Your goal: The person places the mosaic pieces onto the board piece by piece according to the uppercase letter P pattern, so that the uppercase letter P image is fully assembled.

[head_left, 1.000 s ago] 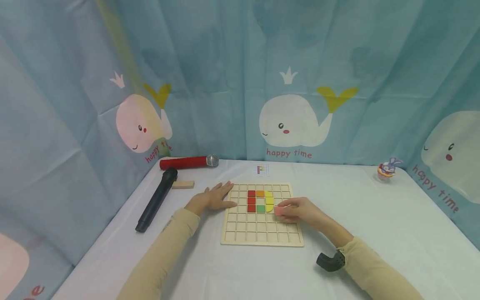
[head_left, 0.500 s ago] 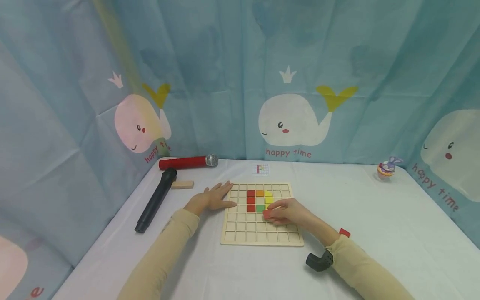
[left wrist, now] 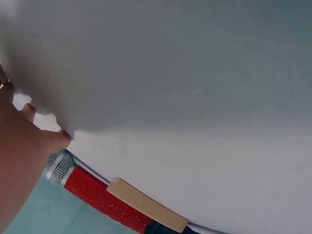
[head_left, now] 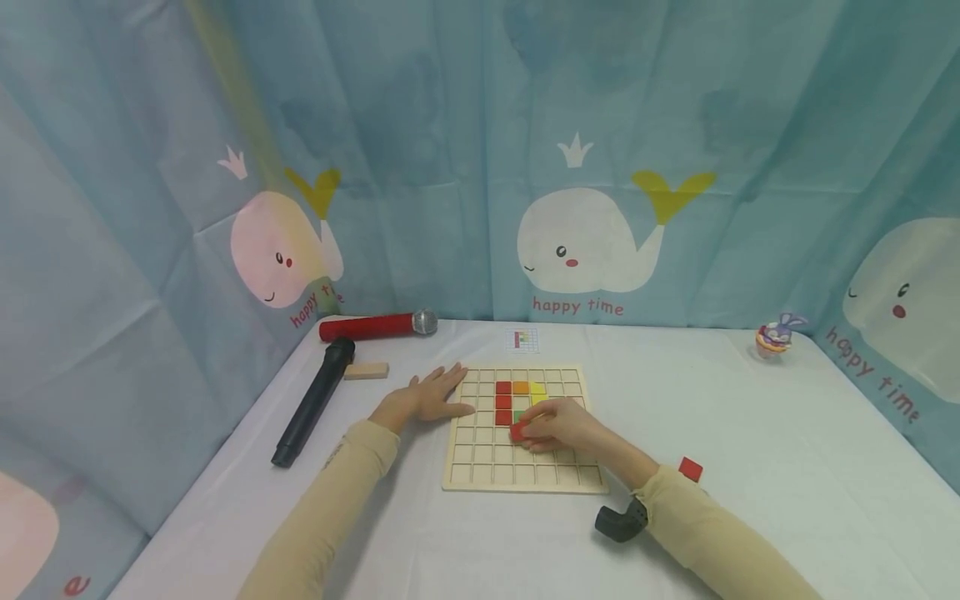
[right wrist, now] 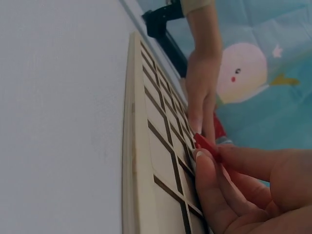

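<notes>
My right hand (head_left: 558,427) pinches a red square tile (head_left: 517,432) between thumb and fingertips, over the wooden grid board (head_left: 480,477). In the right wrist view the same red tile (right wrist: 206,145) is tilted above the grid. On the board a column of red tiles (head_left: 503,402) stands left of an orange tile (head_left: 521,387). A green tile (head_left: 519,415) and yellow tiles (head_left: 537,388) are partly hidden by my right hand. With fingers spread, my left hand (head_left: 431,395) rests at the board's left edge.
A loose red tile (head_left: 691,469) lies beside my right forearm. Left of the board are a black microphone (head_left: 313,404), a red microphone (head_left: 367,326) and a wooden block (head_left: 366,371). Behind the board lies a small pattern card (head_left: 522,340); a bunny figurine (head_left: 776,337) stands far right.
Holding the red tile, my right hand has moved left across the board, to just below the green tile. The loose red tile has come into view behind my forearm. My left hand has stayed put.
</notes>
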The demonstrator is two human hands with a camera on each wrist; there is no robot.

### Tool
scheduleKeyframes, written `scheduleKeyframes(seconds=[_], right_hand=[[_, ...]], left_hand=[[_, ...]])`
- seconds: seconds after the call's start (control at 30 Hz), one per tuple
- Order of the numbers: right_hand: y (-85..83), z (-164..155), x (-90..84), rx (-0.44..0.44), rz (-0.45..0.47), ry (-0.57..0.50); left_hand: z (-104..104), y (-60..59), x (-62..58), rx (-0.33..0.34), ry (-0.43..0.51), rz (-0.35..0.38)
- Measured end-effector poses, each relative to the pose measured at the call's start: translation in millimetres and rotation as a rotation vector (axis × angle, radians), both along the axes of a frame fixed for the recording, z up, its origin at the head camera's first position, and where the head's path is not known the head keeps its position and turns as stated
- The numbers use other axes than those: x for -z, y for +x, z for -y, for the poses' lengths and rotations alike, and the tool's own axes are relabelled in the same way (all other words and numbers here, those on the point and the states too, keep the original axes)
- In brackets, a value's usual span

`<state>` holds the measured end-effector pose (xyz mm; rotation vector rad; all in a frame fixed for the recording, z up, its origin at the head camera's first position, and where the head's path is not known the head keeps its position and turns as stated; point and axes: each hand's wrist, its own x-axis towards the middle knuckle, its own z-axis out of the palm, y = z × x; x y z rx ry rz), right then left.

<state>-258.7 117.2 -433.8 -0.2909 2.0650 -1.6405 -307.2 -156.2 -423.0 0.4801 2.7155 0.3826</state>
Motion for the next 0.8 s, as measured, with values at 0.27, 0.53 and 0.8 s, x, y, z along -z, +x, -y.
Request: scheduleKeyframes(seconds=[0.27, 0.53, 0.8], right_hand=[[1.8, 11.8, -0.5, 0.031, -0.005, 0.043], [3.0, 19.9, 0.3, 0.071, -0.039, 0.054], [6.6, 21.4, 0.9, 0.072, -0.064, 0.091]], left_hand=[[-0.6, 2.8, -2.0, -0.003, 0.001, 0.007], [-1.1, 1.2, -1.6, -0.004, -0.013, 0.003], [-1.9, 1.3, 0.6, -0.006, -0.019, 0.002]])
